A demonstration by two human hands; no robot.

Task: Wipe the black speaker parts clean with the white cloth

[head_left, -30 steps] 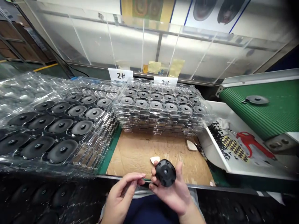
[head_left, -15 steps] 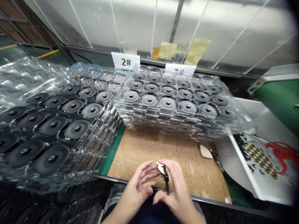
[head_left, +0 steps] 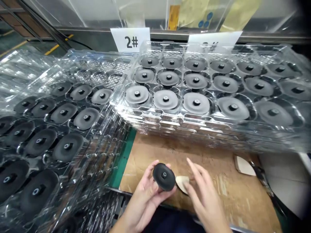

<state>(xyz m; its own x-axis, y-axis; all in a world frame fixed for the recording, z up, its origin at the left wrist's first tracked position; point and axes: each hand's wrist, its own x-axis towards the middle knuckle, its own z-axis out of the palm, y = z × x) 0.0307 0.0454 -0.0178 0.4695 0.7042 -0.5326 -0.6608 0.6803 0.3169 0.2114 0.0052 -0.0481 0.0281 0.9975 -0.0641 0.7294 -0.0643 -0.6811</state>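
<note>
My left hand [head_left: 145,197] grips a black round disc part [head_left: 164,176] with a small hub in its middle, holding it face up over the cardboard sheet [head_left: 218,181]. My right hand [head_left: 204,197] is beside it to the right, fingers stretched out and apart, its fingertips on or just above a small white wedge-shaped piece [head_left: 181,182] lying on the cardboard. It holds nothing that I can see.
A stack of clear blister trays [head_left: 213,97] filled with grey discs stands behind the cardboard. Another stack of clear trays [head_left: 48,129] with black discs fills the left. A "2#" label [head_left: 130,39] stands at the back. A second white piece [head_left: 244,165] lies at the right.
The disc has passed from my right hand to my left hand and turned face up. My right hand has opened and moved toward the white piece. The view has moved closer and lower.
</note>
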